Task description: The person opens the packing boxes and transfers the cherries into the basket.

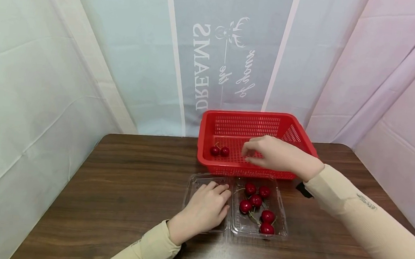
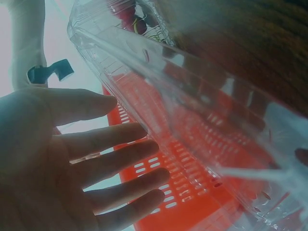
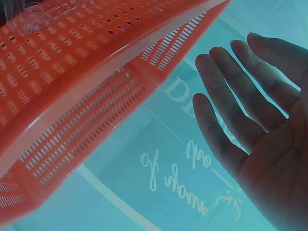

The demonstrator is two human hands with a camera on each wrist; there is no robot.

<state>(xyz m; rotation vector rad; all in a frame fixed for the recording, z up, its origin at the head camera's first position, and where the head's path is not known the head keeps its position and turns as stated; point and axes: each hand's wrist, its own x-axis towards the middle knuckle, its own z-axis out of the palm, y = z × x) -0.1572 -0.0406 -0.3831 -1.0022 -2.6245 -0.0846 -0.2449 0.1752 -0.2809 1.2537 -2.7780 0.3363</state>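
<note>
Red cherries (image 1: 225, 151) may bruise: work the right hand (image 1: 275, 153) (fingers apart, left hand (image 1: 205, 206) likewise) low in the far basket (image 1: 245, 114).

This is a little curtained spot. Printed cloth (image 1: 217, 8) hangs across the top, behind a brown desk (image 1: 134, 180).

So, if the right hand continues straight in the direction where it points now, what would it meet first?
The right hand would probably meet the two cherries in the red basket first, though its height is unclear and it might pass above them.
</note>
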